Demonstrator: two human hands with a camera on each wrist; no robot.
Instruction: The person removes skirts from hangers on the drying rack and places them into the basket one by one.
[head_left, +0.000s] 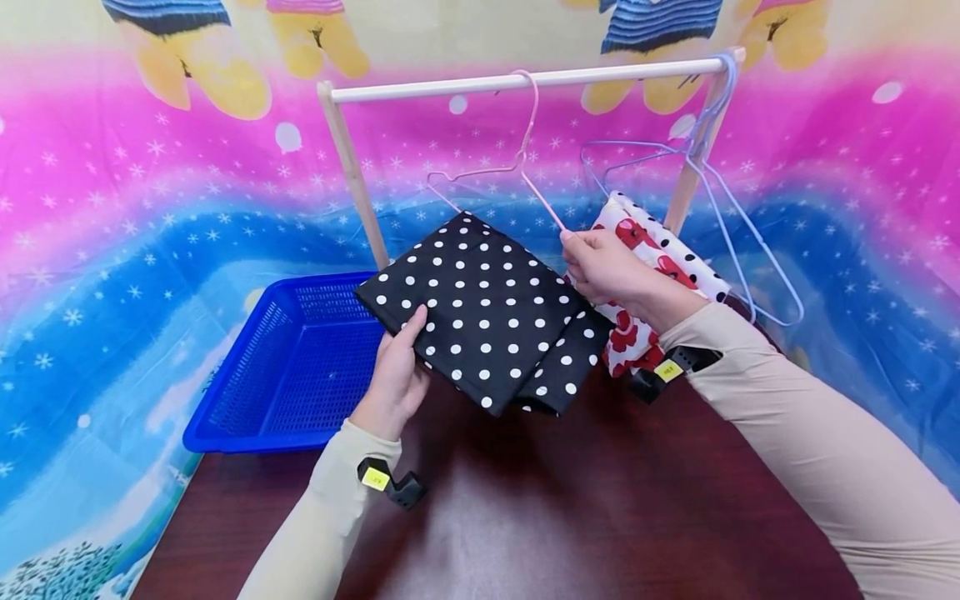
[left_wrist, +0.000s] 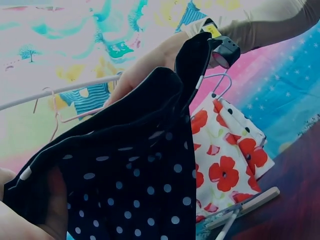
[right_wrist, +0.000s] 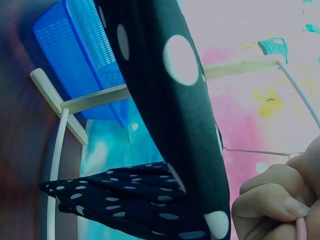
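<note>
The fingers of your right hand pinch a slim pink hanger by one sloping arm, seemingly to steady it, since its hook merely rests over the pale round rail. Your left hand grips the near-left edge of the black cloth with white polka dots, thumb in front, probably to keep it raised and spread against the hanger; whether the hanger runs inside, you can't tell. The blue perforated plastic basket sits left, perhaps for easy reach.
</note>
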